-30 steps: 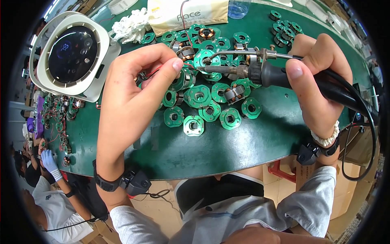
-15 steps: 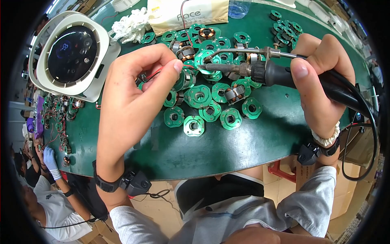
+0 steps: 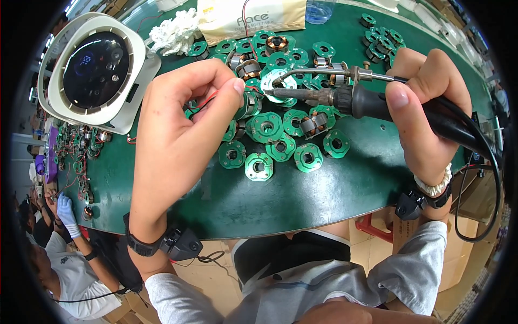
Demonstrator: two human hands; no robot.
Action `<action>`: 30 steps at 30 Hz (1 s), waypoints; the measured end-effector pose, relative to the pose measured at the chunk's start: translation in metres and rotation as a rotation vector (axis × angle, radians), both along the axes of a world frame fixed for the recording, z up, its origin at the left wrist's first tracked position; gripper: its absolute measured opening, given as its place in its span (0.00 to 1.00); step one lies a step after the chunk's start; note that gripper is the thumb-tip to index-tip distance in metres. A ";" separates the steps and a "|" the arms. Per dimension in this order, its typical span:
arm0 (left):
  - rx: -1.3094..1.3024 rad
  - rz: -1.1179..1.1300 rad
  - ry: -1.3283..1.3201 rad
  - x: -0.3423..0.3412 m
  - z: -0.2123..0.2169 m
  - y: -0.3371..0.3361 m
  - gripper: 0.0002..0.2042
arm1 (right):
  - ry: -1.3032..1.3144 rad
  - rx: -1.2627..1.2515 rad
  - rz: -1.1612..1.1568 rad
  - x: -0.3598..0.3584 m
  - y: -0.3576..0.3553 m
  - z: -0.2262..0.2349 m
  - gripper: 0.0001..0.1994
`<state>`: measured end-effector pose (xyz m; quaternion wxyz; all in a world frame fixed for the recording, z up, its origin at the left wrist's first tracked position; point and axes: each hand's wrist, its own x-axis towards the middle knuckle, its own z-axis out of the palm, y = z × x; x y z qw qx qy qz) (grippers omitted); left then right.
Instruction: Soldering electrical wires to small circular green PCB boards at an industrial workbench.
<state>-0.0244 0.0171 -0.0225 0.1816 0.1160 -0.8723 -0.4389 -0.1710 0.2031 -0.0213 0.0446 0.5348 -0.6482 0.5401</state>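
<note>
Up at the far edge of the green table [image 3: 324,205] there's a flat tan paper bag [image 3: 251,19] with printed lettering, lying just behind the pile of parts. Left of it sits a crumpled white cloth [image 3: 175,32], and right of it the bottom of a clear plastic bottle [image 3: 321,9]. Big white square magnifier lamp [image 3: 97,70] with a dark round lens takes up the far left corner.

Left hand [image 3: 183,135] is pinched shut, thumb and forefinger gripping a thin red wire [image 3: 208,100] right over the pile of green round circuit boards [image 3: 270,143]. Some of those boards carry copper coils. Right hand [image 3: 426,113] is wrapped tight around the black handle of a soldering iron [image 3: 345,97], thumb pressed on top, tip pointing left and sitting just beside the left fingertips, over a pale board [image 3: 280,83] in the middle of the pile. The iron's black cord [image 3: 480,162] loops off the right side of the table.

The near edge of the table curves right in front of the person's body, and the strip between that edge and the closest boards is bare green. Another small cluster of boards [image 3: 380,40] sits at the far right. Off the left edge, lower down, another person's blue-gloved hand [image 3: 67,208] is at a separate spot.
</note>
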 end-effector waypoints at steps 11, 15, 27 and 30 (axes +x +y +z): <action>-0.007 0.041 0.041 0.000 -0.004 0.001 0.08 | -0.073 -0.074 0.018 0.003 0.002 -0.001 0.14; -0.004 0.046 0.042 0.001 -0.004 0.002 0.08 | -0.026 -0.029 0.020 0.003 0.002 -0.001 0.13; -0.014 0.044 0.055 0.002 -0.004 0.001 0.09 | -0.012 -0.037 0.025 0.006 -0.004 0.000 0.14; -0.018 0.056 0.026 0.001 -0.003 -0.001 0.09 | -0.014 -0.036 -0.005 0.005 -0.003 -0.001 0.14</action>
